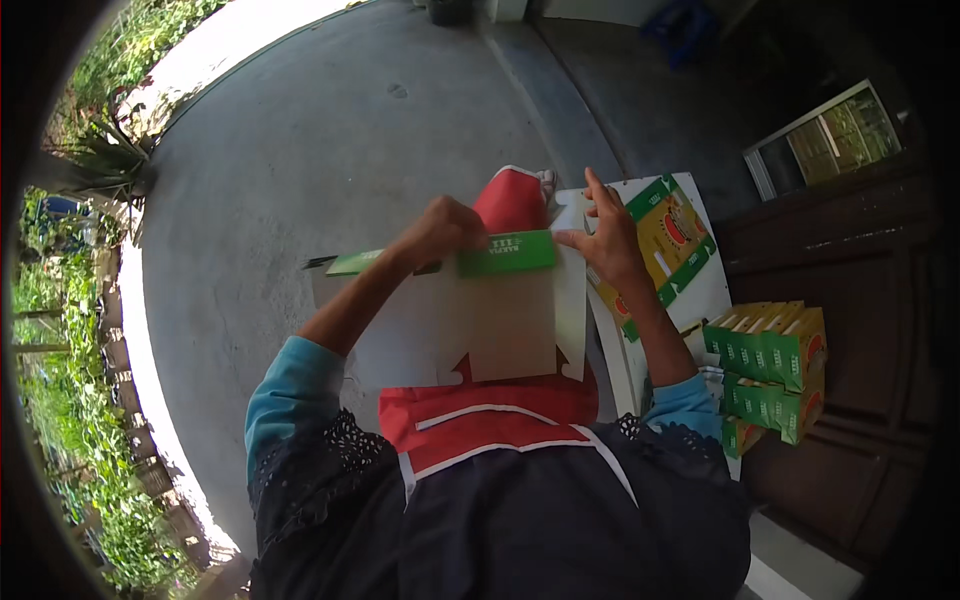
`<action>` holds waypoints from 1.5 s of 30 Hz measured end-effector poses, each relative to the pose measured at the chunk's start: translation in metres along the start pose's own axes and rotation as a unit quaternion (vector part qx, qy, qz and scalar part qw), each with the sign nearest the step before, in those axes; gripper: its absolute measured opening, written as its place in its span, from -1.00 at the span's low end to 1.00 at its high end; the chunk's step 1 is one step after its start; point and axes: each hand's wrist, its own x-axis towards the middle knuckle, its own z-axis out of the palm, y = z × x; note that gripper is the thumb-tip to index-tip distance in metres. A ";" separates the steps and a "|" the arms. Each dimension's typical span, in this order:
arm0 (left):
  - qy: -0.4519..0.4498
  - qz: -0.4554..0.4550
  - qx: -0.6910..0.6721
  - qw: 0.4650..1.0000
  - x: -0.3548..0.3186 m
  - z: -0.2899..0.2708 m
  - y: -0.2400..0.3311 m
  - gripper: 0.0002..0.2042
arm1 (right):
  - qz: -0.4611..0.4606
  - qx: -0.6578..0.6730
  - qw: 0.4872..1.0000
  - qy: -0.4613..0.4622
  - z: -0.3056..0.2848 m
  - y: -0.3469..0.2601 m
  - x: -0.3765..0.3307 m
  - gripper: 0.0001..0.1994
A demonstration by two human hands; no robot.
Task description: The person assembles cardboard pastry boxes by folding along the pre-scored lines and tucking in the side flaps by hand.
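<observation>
An unfolded carton sheet (430,330) lies across my lap with its plain whitish inside up. Along its far edge, green printed flaps (508,254) are folded over toward me. My left hand (445,230) is closed at the left end of the middle flap, its fingers curled down on the fold; the fingertips are hidden and slightly blurred. At that flap's right end, my right hand (608,240) has its fingers stretched upward and apart, with the thumb touching the corner. Notched tabs show on the sheet's near edge, above my red apron (490,425).
To my right, a white table (705,200) bears flat green-and-yellow printed cartons (665,245). Several folded cartons (765,345) stand stacked at its near end, by a dark wooden door (840,240). Grey concrete floor (270,170) stretches ahead and left, with plants (85,400) beyond.
</observation>
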 end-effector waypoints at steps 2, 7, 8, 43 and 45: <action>-0.049 0.017 0.025 0.998 0.006 0.008 -0.006 -0.78 | 0.161 0.240 0.949 -0.123 -0.008 0.024 -0.018 -0.61; -0.152 0.020 -0.041 0.987 0.029 0.021 -0.013 -0.74 | 0.179 0.446 0.865 -0.146 -0.008 0.048 -0.039 -0.82; -0.157 0.017 -0.134 0.978 0.034 0.031 -0.003 -0.72 | 0.180 0.458 0.857 -0.152 -0.007 0.051 -0.041 -0.83; -0.030 0.326 0.060 0.943 0.066 0.054 0.012 -0.86 | 0.293 0.747 0.583 -0.127 0.061 0.072 -0.061 -0.49; 0.061 0.397 0.087 0.912 0.067 -0.012 0.026 -0.88 | 0.305 0.810 0.493 -0.093 0.060 0.030 -0.068 -0.35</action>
